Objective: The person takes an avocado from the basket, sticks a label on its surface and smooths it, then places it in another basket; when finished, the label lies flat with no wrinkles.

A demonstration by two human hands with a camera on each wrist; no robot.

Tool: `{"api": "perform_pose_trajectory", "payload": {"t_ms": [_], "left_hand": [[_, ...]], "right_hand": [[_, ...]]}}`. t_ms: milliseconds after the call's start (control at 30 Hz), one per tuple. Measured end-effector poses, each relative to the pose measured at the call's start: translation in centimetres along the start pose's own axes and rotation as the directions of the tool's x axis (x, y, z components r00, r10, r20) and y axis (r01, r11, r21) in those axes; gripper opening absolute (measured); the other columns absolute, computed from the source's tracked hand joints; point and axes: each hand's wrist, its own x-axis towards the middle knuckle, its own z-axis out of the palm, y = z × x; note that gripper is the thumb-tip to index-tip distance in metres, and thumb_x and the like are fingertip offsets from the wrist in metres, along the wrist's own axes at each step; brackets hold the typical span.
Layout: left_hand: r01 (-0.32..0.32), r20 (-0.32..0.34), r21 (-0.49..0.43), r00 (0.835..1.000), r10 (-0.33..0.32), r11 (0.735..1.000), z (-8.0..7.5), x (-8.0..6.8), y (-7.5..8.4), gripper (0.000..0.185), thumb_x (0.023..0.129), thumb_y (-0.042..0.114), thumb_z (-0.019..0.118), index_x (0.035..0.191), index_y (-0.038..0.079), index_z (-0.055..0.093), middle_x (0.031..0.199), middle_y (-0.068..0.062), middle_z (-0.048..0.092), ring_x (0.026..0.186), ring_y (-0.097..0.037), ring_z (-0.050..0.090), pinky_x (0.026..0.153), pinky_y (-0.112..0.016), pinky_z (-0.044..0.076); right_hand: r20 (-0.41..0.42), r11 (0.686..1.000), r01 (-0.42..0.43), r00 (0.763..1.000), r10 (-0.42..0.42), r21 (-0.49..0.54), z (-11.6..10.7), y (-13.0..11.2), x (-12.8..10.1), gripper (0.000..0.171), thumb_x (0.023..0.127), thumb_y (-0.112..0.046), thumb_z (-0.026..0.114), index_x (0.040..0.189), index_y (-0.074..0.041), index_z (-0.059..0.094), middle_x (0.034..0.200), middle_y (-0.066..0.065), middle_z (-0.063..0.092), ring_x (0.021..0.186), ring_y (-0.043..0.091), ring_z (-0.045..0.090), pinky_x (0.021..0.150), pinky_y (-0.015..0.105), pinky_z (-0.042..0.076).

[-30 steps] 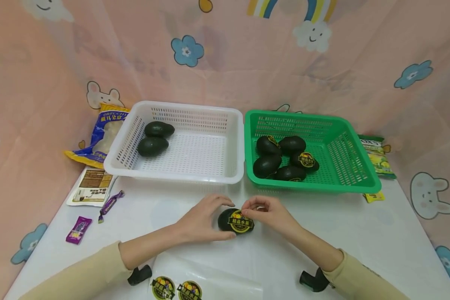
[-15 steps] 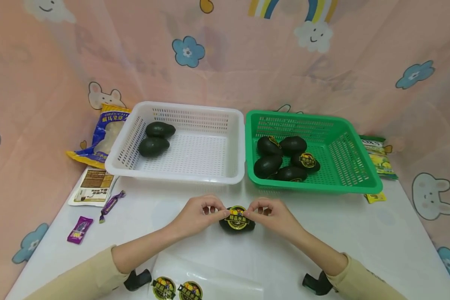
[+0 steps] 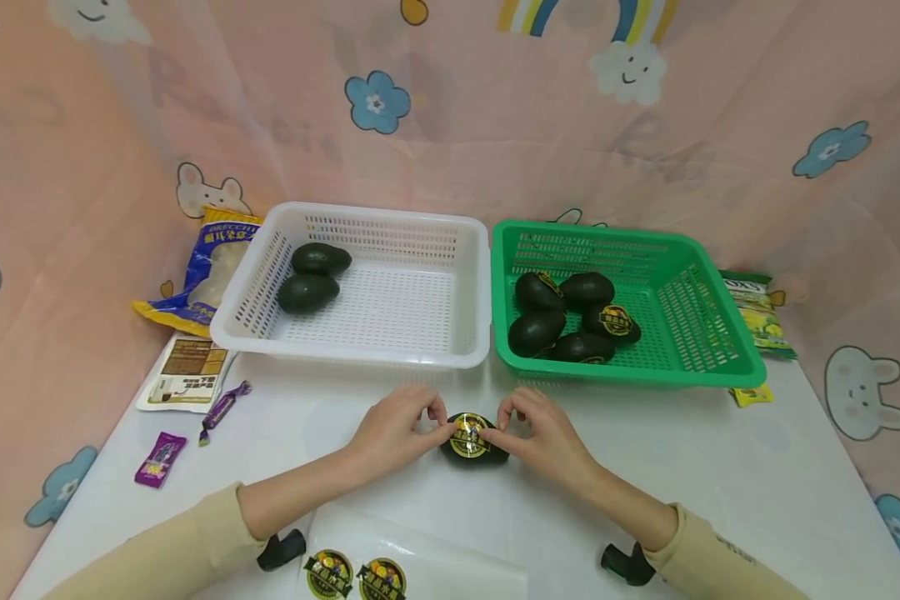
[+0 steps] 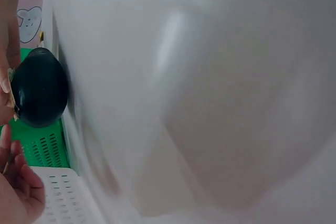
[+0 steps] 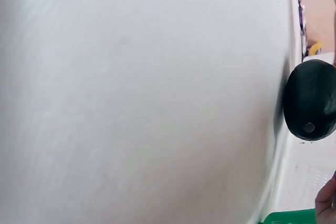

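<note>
Pressing one sticker (image 3: 468, 435), seemingly, onto avocado (image 3: 474, 452).

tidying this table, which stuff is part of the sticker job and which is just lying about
In use: avocado, sticker, left hand, right hand, sticker sheet, white basket, green basket.
Lying about: snack bags, purple candies.

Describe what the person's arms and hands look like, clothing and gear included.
Both arms wear pale beige long sleeves, pushed partway up the forearms. The left hand and right hand are bare, with no gloves or rings visible. A small black device sits under each wrist.
</note>
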Motion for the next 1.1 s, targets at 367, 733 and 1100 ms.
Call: {"api": "perform_pose_trajectory", "payload": {"t_ms": [367,733,1100], "left_hand": [[-0.268,0.007,0.116,0.963,0.269,0.956,0.6,0.2,-0.6,0.037,0.076,0.043,0.081,0.11,0.026,0.076,0.095,0.009,0.051,0.085,-0.008,0.041,0.059,-0.017,0.037],[-0.144,0.07,-0.022,0.987,0.145,0.989,1.0,-0.2,-0.9,0.056,0.075,0.047,0.082,0.123,0.021,0.066,0.118,0.006,0.056,0.111,-0.011,0.049,0.086,-0.033,0.048],[-0.206,0.265,0.02,0.945,0.193,0.978,1.6,1.3,-0.5,0.075,0.072,0.042,0.086,0.136,0.018,0.054,0.135,0.0,0.051,0.121,-0.017,0.05,0.091,-0.038,0.049]], "right_hand": [[0.066,0.979,0.205,0.976,-0.205,0.018,0.0,0.6,0.3,0.024,0.078,-0.022,0.084,0.094,-0.021,0.065,0.091,-0.009,0.061,0.087,0.018,0.053,0.077,0.029,0.046],[0.245,0.992,-0.006,0.969,-0.026,0.128,-0.1,0.3,0.3,0.06,0.078,-0.038,0.082,0.126,-0.018,0.053,0.121,-0.006,0.057,0.106,0.014,0.056,0.082,0.033,0.054],[0.186,0.878,-0.35,0.935,0.303,0.327,-1.9,1.4,-0.3,0.049,0.088,-0.028,0.074,0.13,-0.01,0.057,0.128,0.007,0.06,0.112,0.023,0.06,0.085,0.033,0.053]]}}
